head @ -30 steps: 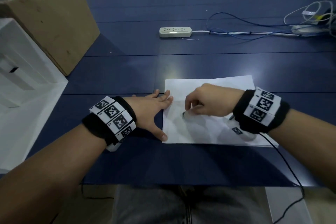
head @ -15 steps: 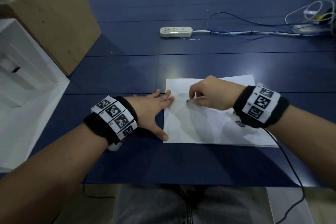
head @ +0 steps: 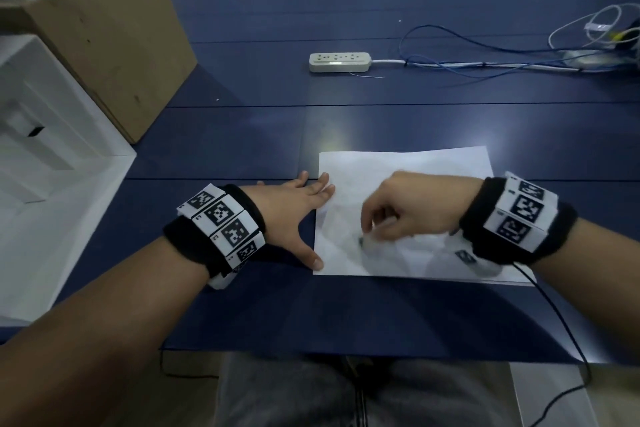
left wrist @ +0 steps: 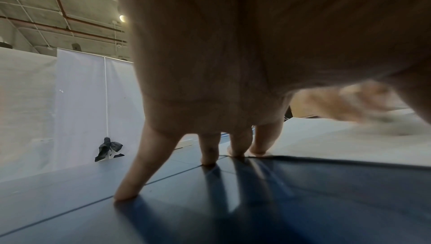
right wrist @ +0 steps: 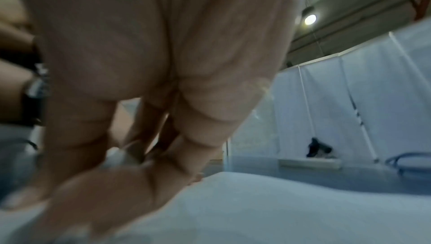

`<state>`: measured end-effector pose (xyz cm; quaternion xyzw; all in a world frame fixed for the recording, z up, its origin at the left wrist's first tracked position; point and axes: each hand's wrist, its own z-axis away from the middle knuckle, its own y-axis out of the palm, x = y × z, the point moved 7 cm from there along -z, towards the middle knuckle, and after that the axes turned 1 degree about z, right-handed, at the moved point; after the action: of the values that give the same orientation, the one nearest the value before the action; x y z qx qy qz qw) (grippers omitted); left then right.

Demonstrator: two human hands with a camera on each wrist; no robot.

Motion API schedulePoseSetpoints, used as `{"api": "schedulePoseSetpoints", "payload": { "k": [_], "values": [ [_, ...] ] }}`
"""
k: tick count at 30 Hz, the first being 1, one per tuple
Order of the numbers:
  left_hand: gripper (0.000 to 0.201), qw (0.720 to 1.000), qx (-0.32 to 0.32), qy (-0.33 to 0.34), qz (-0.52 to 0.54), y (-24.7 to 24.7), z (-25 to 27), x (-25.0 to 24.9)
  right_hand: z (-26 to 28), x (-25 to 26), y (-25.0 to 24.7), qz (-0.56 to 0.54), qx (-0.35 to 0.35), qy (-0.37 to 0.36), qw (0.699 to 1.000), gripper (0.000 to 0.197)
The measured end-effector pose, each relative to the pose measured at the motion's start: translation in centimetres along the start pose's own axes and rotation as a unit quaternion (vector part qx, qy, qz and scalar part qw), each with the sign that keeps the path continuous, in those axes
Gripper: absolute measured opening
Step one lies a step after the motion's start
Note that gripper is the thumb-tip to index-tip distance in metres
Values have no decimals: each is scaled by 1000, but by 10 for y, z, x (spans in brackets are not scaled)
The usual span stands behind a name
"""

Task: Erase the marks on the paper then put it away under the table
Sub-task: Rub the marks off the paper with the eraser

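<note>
A white sheet of paper [head: 408, 170] lies flat on the blue table [head: 242, 305], near its front edge. My left hand [head: 294, 208] rests flat and spread on the table, its fingertips [left wrist: 256, 151] and thumb pressing the paper's left edge. My right hand [head: 398, 215] hovers low over the middle of the sheet with curled fingers pinching a small eraser [head: 362, 242], whose dark tip touches the paper. In the right wrist view the hand [right wrist: 149, 155] is blurred over the paper [right wrist: 303, 211]. No marks are clear on the sheet.
A cardboard box [head: 104, 35] stands at the back left beside a white foam block [head: 45, 135]. A white power strip [head: 339, 62] with blue and white cables [head: 519, 59] lies at the back. A black wire [head: 561, 329] runs from my right wrist over the front edge.
My right hand with the eraser slid up and right, then back down toward me, rubbing across the paper. The left hand has stayed put on the paper's edge.
</note>
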<state>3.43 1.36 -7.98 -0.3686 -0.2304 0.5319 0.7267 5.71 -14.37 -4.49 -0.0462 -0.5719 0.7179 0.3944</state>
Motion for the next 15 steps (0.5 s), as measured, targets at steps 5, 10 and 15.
{"api": "schedulePoseSetpoints", "payload": {
  "k": [5, 10, 15],
  "values": [
    [136, 1000, 1, 1, 0, -1, -1, -1, -3, -3, -3, 0, -10, 7, 1000, 19],
    [135, 1000, -7, 1, 1, -2, 1, -1, -7, -22, -23, 35, -120, 66, 990, 22],
    [126, 999, -25, 16, 16, -3, -1, -3, 4, 4, -6, 32, -36, -11, 999, 16]
  ]
}}
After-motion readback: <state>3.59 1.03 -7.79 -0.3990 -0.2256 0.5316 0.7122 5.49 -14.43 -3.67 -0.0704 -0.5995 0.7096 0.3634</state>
